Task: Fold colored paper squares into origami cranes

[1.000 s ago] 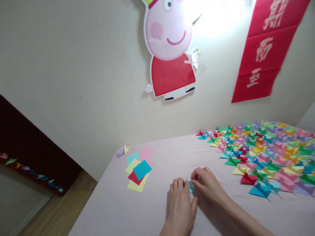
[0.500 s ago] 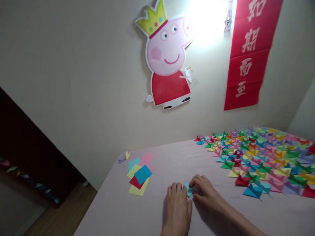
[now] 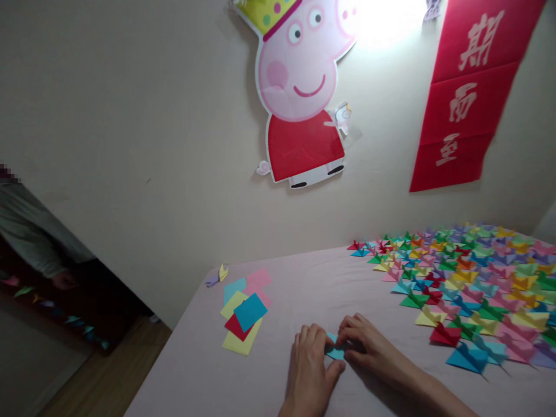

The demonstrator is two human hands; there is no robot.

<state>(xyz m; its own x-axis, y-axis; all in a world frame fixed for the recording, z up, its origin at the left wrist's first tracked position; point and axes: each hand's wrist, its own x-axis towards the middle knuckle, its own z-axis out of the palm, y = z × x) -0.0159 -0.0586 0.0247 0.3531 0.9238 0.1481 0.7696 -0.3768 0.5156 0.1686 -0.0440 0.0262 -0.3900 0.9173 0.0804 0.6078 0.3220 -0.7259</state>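
A small piece of light blue origami paper lies on the table between my hands, partly covered by the fingers. My left hand holds its left side, with the thumb at the near edge and the fingertips at the far edge. My right hand pinches its right side between thumb and fingers. How the paper is folded under the fingertips is hard to make out.
Loose coloured paper squares lie to the left, with two small folded pieces behind them. Rows of folded paper cranes cover the table's right side. A person's arm shows at far left, beyond the table.
My left thumb has come in to the near edge of the light blue paper, and my right fingers have closed on it. The view has shifted slightly. A person has appeared at far left.
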